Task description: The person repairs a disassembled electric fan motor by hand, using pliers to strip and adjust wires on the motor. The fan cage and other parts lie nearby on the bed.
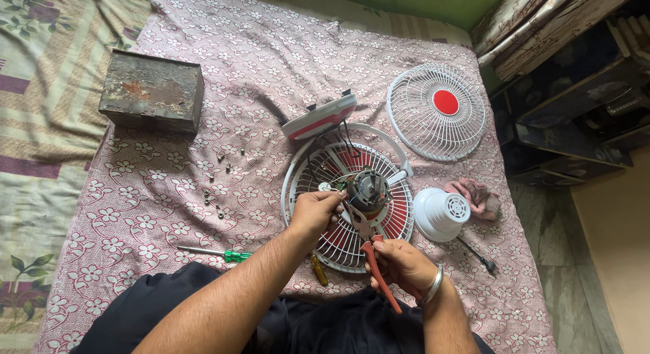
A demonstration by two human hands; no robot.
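The right hand is closed around the red handles of a pair of pliers; the plier tips point up and away from the hand to the exposed fan motor. The left hand is just to the left of the motor, fingers pinched together on the wiring at its edge; the exact item pinched is too small to identify. The motor sits at the centre of the rear fan guard, which lies flat on the patterned bedsheet directly beyond both hands.

Above the left hand, the red-and-white fan base rests tilted and touches the guard rim. Beyond and to the right of the right hand lies the detached front grille with its red centre disc. Just right of the motor stands the white motor cover, with a pink cloth beside it.

Left of the left hand, loose screws are scattered on the sheet. A green-handled screwdriver lies below them, near the left forearm. A rusty metal box sits well apart, far left.
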